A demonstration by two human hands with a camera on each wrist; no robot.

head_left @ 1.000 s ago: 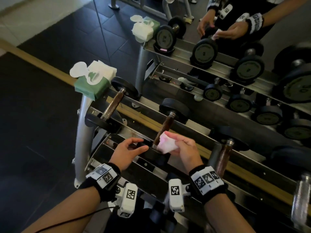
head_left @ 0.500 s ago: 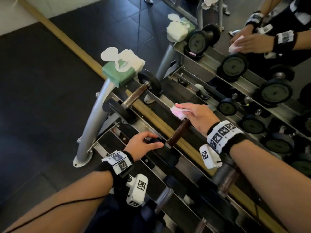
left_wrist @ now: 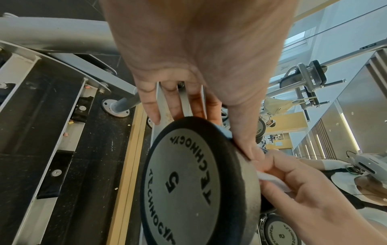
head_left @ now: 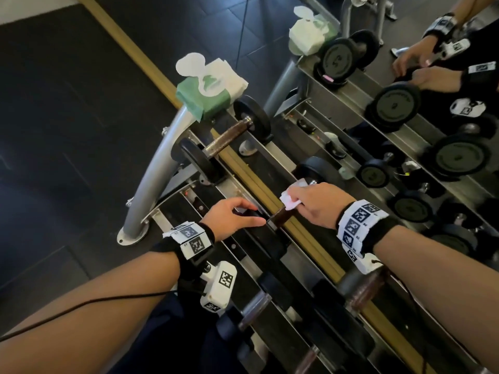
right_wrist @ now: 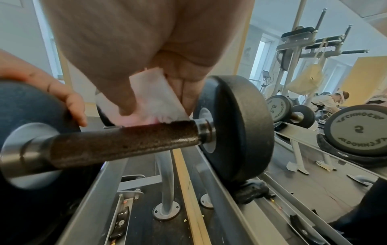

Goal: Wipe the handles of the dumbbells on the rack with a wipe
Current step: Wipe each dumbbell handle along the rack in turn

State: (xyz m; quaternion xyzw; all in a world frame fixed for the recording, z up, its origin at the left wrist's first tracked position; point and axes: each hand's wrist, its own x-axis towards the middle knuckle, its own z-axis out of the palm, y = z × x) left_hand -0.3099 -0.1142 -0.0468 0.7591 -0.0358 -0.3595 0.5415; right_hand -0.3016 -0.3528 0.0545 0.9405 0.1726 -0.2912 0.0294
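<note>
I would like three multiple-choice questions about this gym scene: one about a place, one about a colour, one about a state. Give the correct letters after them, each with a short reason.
1. Where does the pack of wipes sit?
A. on the floor
B. on the end of the rack
C. in the left hand

2. What colour is the pack's body?
A. green
B. red
C. blue

3. What does the right hand do with the wipe?
A. holds it in the air
B. presses it on the dumbbell handle
C. drops it

Answers: 1 B, it rests on the rack's top end; 2 A, its sides are green; 3 B, the wipe touches the handle, while the left hand steadies the dumbbell's near head.
</note>
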